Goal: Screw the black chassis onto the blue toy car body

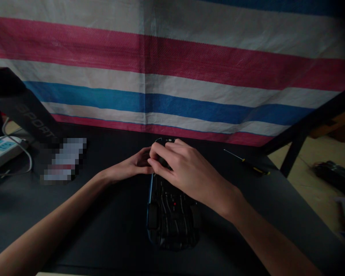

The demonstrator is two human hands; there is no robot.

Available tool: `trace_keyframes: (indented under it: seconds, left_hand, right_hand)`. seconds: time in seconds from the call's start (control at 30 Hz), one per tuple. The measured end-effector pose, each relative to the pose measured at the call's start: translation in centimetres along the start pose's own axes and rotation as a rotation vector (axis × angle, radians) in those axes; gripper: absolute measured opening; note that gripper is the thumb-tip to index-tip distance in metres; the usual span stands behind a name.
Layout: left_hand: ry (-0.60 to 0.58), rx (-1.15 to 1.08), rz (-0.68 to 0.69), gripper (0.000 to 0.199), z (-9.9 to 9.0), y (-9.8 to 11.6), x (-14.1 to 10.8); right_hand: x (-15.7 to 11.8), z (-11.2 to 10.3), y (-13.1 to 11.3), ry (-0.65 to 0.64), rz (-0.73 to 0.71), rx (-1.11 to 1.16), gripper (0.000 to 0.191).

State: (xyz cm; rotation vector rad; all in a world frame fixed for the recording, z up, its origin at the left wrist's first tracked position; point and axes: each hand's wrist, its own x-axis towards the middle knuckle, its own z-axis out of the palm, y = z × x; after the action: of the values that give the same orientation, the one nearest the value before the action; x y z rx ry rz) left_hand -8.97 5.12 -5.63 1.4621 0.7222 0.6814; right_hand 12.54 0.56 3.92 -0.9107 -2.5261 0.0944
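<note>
The upturned toy car (pixel 175 216) lies lengthwise from you; your curled right hand (pixel 186 165) overlies its far half, your loosely bent left hand (pixel 135 163) alongside; grips hidden.

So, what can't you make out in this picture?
In the head view:
Right hand: the hand itself hides whether its fingers hold anything.
Left hand: the right hand covers some fingertips.
Overturned toy car: the right hand hides part of its underside.
Pixelated item at left: the pixelation hides what it is.
Power strip: the left edge cuts it off.
</note>
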Motion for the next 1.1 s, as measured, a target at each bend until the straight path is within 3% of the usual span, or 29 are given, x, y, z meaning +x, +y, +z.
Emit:
trace_keyframes:
  seconds: [0.23,0.47,0.63,0.8,0.9,1.1]
  left_hand:
    - [-0.006,0.078,0.035,0.06,-0.54,-0.57,0.23]
    - [-0.038,0.101,0.025,0.062,-0.55,-0.17,0.2]
    - [-0.044,0.099,0.056,0.055,-0.59,-0.24,0.24]
    - [-0.045,0.072,0.04,0.068,-0.48,-0.23,0.25]
    - [-0.057,0.072,0.051,0.063,-0.46,-0.11,0.15]
    - [-0.043,0.039,0.059,0.067,-0.38,-0.01,0.09]
  right_hand:
    - [0.1,0.04,-0.32,0.003,-0.024,0.002,0.011]
    - [0.08,0.12,-0.22,0.031,-0.059,0.042,0.032]
    - [0.03,0.36,-0.15,0.004,-0.048,-0.003,0.017]
    - [0.03,0.71,-0.15,0.043,-0.044,0.011,0.036]
    - [0.08,0.72,-0.23,0.028,-0.033,0.003,0.019]
    - [0.19,0.91,0.02,0.033,-0.063,0.005,0.014]
